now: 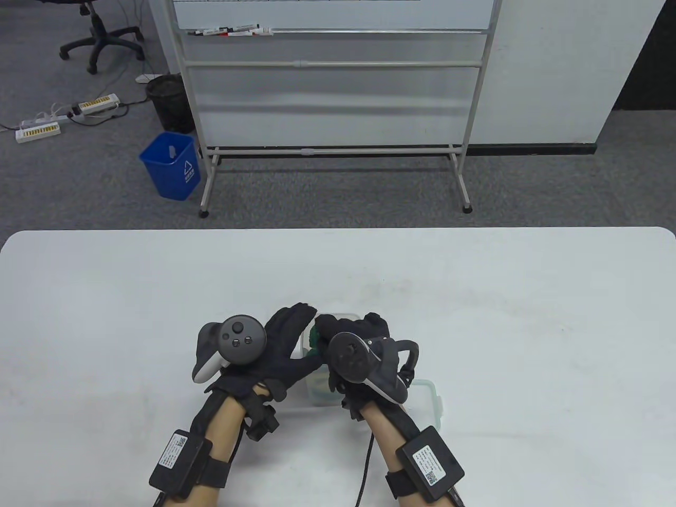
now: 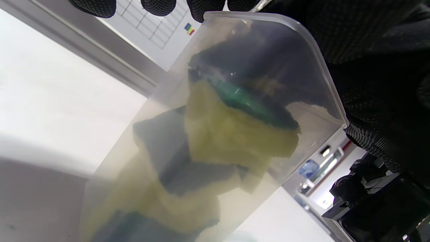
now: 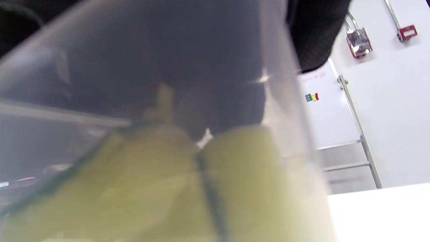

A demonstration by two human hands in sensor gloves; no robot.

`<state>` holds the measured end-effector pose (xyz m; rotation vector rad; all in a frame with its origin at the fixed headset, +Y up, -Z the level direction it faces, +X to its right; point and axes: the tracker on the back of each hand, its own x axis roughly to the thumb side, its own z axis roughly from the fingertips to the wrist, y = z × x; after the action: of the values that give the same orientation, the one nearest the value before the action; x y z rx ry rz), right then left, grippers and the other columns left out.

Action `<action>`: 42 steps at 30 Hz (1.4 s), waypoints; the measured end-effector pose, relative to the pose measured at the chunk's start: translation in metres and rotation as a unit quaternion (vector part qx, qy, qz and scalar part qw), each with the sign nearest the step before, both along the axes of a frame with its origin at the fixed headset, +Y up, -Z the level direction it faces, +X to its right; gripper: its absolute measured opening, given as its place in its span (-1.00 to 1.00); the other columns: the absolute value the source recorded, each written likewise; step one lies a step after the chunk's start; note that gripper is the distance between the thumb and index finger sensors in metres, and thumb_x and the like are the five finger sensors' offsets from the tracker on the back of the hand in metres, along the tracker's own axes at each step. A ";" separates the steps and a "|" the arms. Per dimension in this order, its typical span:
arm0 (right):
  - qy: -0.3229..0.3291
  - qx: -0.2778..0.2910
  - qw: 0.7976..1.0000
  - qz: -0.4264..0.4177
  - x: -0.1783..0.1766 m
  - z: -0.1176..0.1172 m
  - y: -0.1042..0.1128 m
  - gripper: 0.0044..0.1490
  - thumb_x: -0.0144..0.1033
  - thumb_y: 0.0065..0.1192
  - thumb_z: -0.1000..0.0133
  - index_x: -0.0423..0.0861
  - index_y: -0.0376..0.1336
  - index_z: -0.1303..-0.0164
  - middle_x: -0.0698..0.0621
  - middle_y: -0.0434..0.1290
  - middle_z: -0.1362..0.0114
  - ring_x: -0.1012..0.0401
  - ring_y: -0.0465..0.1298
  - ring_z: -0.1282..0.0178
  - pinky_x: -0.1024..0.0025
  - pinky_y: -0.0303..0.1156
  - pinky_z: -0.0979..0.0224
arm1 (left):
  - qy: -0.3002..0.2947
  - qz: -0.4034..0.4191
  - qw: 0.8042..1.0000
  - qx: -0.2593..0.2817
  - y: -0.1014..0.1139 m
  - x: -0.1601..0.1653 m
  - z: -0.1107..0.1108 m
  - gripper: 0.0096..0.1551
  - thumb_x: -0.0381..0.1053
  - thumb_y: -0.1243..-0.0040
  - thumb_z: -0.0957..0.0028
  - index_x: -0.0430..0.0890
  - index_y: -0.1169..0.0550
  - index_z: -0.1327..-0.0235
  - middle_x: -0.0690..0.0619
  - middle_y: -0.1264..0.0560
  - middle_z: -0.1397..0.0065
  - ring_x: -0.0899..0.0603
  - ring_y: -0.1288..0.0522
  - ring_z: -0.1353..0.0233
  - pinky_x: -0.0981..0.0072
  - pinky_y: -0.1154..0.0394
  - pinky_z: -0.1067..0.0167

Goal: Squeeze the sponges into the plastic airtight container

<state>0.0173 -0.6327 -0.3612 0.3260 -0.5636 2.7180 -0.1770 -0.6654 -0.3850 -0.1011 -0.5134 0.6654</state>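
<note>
A clear plastic container (image 1: 311,383) stands on the white table (image 1: 475,296) near the front edge. My left hand (image 1: 290,338) holds its left side, fingers over the rim. My right hand (image 1: 346,332) is curled over the top and presses a green-and-yellow sponge (image 1: 315,338) down into it. In the left wrist view the container (image 2: 302,67) holds several yellow sponges (image 2: 235,141) with dark green faces, my left fingertips (image 2: 158,5) at its rim and the right glove (image 2: 376,84) beside it. In the right wrist view the yellow sponges (image 3: 151,188) lie behind the container wall (image 3: 278,101), with the right glove (image 3: 312,33) above.
The container's clear lid (image 1: 430,393) lies flat on the table just right of my right wrist. A whiteboard stand (image 1: 332,148) and a blue bin (image 1: 171,163) are on the floor beyond the table's far edge.
</note>
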 end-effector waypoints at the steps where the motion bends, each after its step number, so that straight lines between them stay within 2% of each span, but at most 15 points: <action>1: 0.004 -0.019 1.000 -0.001 0.000 -0.002 0.000 -0.47 -0.09 0.56 0.06 0.18 0.52 -0.15 0.05 0.75 -0.06 0.08 0.75 -0.07 -0.14 0.38 -0.48 | 0.000 0.000 1.000 0.000 0.000 0.000 0.000 0.06 0.42 -0.17 -0.01 0.11 0.03 -0.64 -0.01 0.04 -0.80 -0.32 0.07 -0.74 -0.46 -0.08 -0.52; 3: 0.009 -0.036 0.999 0.006 0.000 -0.003 -0.001 -0.47 -0.06 0.53 0.04 0.16 0.53 -0.16 0.04 0.74 -0.11 0.07 0.73 -0.13 -0.15 0.36 -0.49 | 0.000 0.000 1.000 0.000 0.000 0.000 0.000 0.06 0.42 -0.17 -0.01 0.11 0.03 -0.64 -0.01 0.04 -0.80 -0.32 0.07 -0.74 -0.45 -0.08 -0.52; 6: 0.024 -0.058 0.998 0.021 -0.001 -0.005 -0.003 -0.46 0.05 0.36 -0.04 0.12 0.55 -0.18 0.02 0.70 -0.22 0.03 0.66 -0.25 -0.19 0.32 -0.52 | 0.000 0.000 1.000 -0.001 -0.001 0.000 -0.001 0.06 0.42 -0.16 -0.01 0.11 0.03 -0.64 -0.01 0.04 -0.80 -0.32 0.07 -0.74 -0.45 -0.08 -0.52; 10: 0.043 -0.101 0.994 0.012 0.003 -0.011 -0.008 -0.33 0.15 0.15 -0.08 0.08 0.52 -0.27 0.03 0.60 -0.41 0.02 0.53 -0.46 -0.23 0.26 -0.55 | 0.000 0.002 1.000 -0.003 -0.001 -0.001 -0.001 0.06 0.42 -0.16 -0.01 0.11 0.03 -0.64 0.00 0.04 -0.80 -0.32 0.06 -0.74 -0.45 -0.08 -0.52; 14: 0.062 -0.164 0.984 0.016 0.004 -0.016 -0.014 -0.17 0.21 -0.12 -0.10 0.04 0.47 -0.38 0.04 0.48 -0.54 0.04 0.35 -0.55 -0.26 0.14 -0.60 | -0.002 0.005 1.000 -0.005 -0.001 -0.001 -0.001 0.06 0.42 -0.15 0.00 0.11 0.02 -0.64 -0.01 0.04 -0.80 -0.32 0.06 -0.74 -0.45 -0.08 -0.52; 18: 0.066 -0.204 0.976 0.039 0.003 -0.020 -0.016 -0.05 0.27 -0.30 -0.08 0.04 0.50 -0.36 0.12 0.39 -0.61 0.08 0.24 -0.59 -0.26 0.05 -0.64 | -0.005 0.007 1.000 -0.008 -0.001 -0.002 -0.002 0.06 0.42 -0.16 0.01 0.12 0.02 -0.64 0.01 0.04 -0.81 -0.32 0.06 -0.74 -0.45 -0.08 -0.52; 19: 0.067 -0.231 0.970 0.042 0.003 -0.022 -0.015 -0.03 0.27 -0.31 -0.07 0.02 0.50 -0.36 0.14 0.36 -0.64 0.09 0.19 -0.62 -0.27 0.01 -0.65 | -0.006 0.006 1.000 -0.009 -0.001 -0.002 -0.002 0.06 0.42 -0.16 0.01 0.11 0.02 -0.64 0.01 0.04 -0.81 -0.32 0.07 -0.74 -0.45 -0.08 -0.52; 24: 0.069 -0.252 0.963 0.060 0.002 -0.024 -0.015 -0.03 0.28 -0.34 -0.08 0.07 0.51 -0.35 0.20 0.31 -0.68 0.12 0.14 -0.64 -0.27 -0.05 -0.67 | -0.007 0.006 1.000 -0.009 -0.001 -0.002 -0.002 0.06 0.41 -0.16 0.01 0.11 0.01 -0.64 0.00 0.04 -0.80 -0.32 0.07 -0.74 -0.46 -0.08 -0.52; 28: 0.082 -0.192 0.978 0.022 0.005 -0.020 -0.017 -0.09 0.28 -0.25 -0.10 0.07 0.45 -0.42 0.14 0.36 -0.63 0.06 0.23 -0.59 -0.29 0.01 -0.65 | -0.006 0.003 1.000 -0.009 -0.002 -0.003 -0.002 0.06 0.42 -0.16 0.01 0.11 0.01 -0.64 0.01 0.05 -0.81 -0.33 0.07 -0.74 -0.46 -0.08 -0.52; 30: 0.099 -0.164 0.981 -0.011 0.008 -0.021 -0.016 -0.13 0.26 -0.12 -0.09 0.03 0.47 -0.39 0.06 0.42 -0.58 0.02 0.31 -0.55 -0.31 0.08 -0.61 | -0.005 0.003 1.000 -0.010 -0.002 -0.003 -0.002 0.06 0.42 -0.16 0.01 0.11 0.01 -0.64 0.01 0.04 -0.81 -0.33 0.07 -0.74 -0.46 -0.08 -0.52; 33: 0.112 -0.158 0.979 -0.057 0.015 -0.020 -0.013 -0.16 0.24 -0.01 -0.09 -0.01 0.47 -0.38 0.00 0.44 -0.57 -0.01 0.36 -0.55 -0.32 0.12 -0.60 | -0.003 0.000 1.000 -0.008 -0.002 -0.003 -0.002 0.05 0.41 -0.16 -0.01 0.11 0.01 -0.64 0.01 0.05 -0.80 -0.33 0.07 -0.74 -0.45 -0.08 -0.52; 42: 0.123 -0.125 0.971 -0.159 0.037 -0.014 0.003 -0.18 0.24 0.11 -0.07 -0.05 0.51 -0.32 -0.06 0.50 -0.51 -0.05 0.47 -0.50 -0.28 0.20 -0.57 | -0.002 -0.005 1.000 -0.006 -0.001 -0.003 -0.003 0.04 0.41 -0.15 -0.02 0.11 0.00 -0.64 0.00 0.04 -0.80 -0.32 0.06 -0.74 -0.45 -0.08 -0.53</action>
<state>0.0540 -0.6293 -0.3754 0.4557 -0.1817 2.3565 -0.1803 -0.6668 -0.3876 -0.1168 -0.5113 0.6581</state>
